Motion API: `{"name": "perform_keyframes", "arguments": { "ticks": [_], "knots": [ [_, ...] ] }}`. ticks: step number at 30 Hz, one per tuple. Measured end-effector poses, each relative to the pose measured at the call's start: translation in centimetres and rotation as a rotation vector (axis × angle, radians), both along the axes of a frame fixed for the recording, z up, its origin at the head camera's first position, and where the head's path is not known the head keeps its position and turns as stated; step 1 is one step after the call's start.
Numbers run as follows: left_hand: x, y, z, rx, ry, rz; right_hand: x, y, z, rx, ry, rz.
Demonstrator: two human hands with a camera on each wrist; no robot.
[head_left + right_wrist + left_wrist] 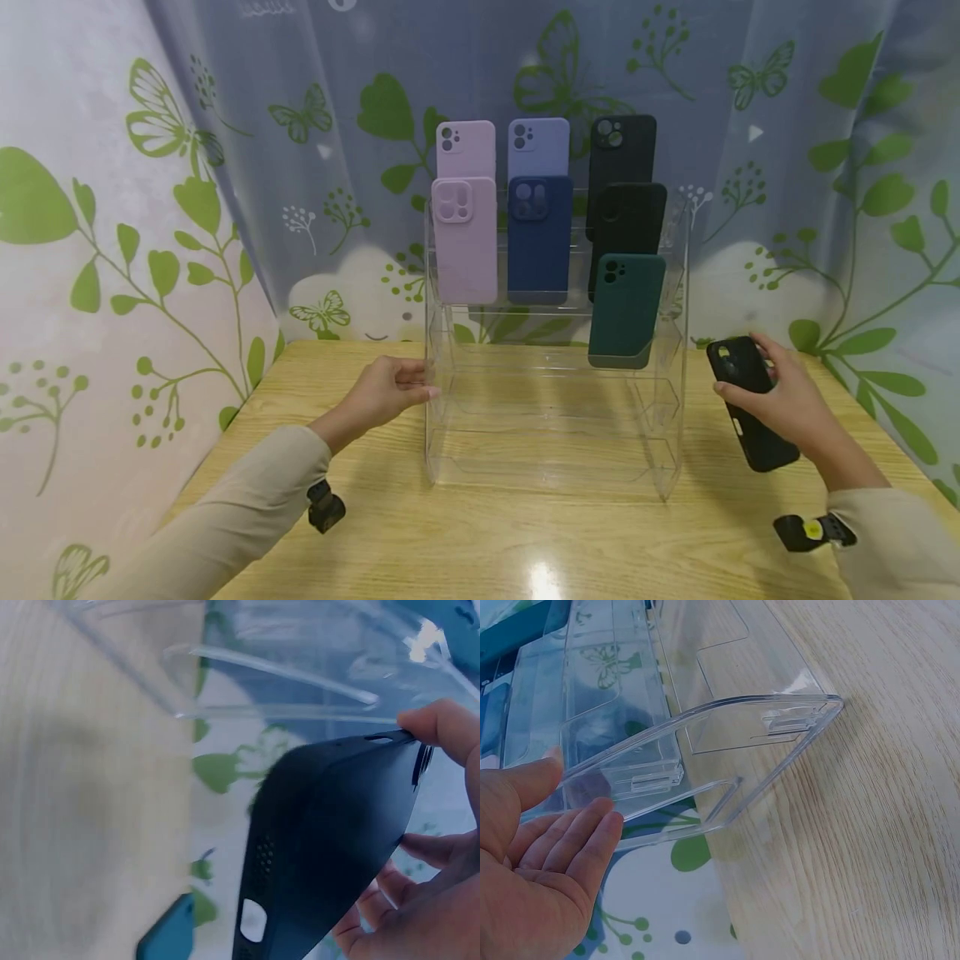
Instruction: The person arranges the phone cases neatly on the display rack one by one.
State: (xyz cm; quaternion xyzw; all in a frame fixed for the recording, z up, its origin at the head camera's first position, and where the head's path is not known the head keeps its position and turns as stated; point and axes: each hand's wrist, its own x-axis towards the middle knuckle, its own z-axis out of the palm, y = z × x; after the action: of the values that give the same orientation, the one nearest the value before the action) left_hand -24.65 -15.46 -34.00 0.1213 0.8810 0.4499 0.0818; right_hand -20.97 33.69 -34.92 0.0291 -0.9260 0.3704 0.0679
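My left hand (pixel 381 392) is at the left side of a clear acrylic display stand (pixel 555 477). In the left wrist view its fingers (pixel 581 840) are loosely extended along the side panel, and the thumb touches the panel's edge. To the right of the stand, my right hand (pixel 791 398) holds a black phone case (pixel 750 417) by its long sides, between thumb and fingers. The case is tilted, its camera cutout up. A green phone case (pixel 627 312) stands on the stand's right side, below a black case (pixel 637 218).
Also on the stand are a pink case (pixel 467 258), a dark blue case (pixel 538 250), and behind them a light pink case (pixel 471 150), a lavender case (pixel 543 150) and another black case (pixel 626 157). The wooden table (pixel 480 550) meets a leaf-patterned curtain (pixel 360 267).
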Motion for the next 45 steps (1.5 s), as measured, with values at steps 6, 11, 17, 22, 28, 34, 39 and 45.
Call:
{"name": "perform_keyframes", "arguments": {
  "ticks": [6, 11, 17, 22, 28, 34, 39, 45],
  "knots": [
    [-0.1, 0.0, 0.0, -0.001, 0.003, -0.006, 1.1, -1.3, 1.6, -0.02, 0.083, -0.031],
    [-0.1, 0.0, 0.0, 0.007, 0.005, -0.007, 2.1, -3.0, 3.3, -0.032, 0.128, -0.059],
    [-0.1, 0.0, -0.1, 0.006, 0.007, -0.002, 2.8, -5.2, 4.9, -0.098, 0.175, -0.062],
    [-0.1, 0.0, -0.2, 0.001, 0.005, 0.002, 3.0, -7.2, 5.8, -0.129, 0.231, -0.043],
    [0.0, -0.1, -0.2, -0.009, 0.004, -0.004, 2.8, -10.2, 6.7, -0.156, 0.278, -0.046],
    [0.0, 0.0, -0.2, 0.006, 0.015, -0.001, 2.1, -13.8, 7.1, -0.187, 0.343, -0.085],
    [-0.1, 0.1, -0.2, 0.025, 0.026, -0.011, 1.2, -16.7, 6.9, -0.215, 0.412, -0.109],
    [-0.1, -0.1, -0.2, 0.021, 0.024, -0.008, -0.2, -19.5, 6.6, -0.285, 0.504, -0.152]
  ]
}}
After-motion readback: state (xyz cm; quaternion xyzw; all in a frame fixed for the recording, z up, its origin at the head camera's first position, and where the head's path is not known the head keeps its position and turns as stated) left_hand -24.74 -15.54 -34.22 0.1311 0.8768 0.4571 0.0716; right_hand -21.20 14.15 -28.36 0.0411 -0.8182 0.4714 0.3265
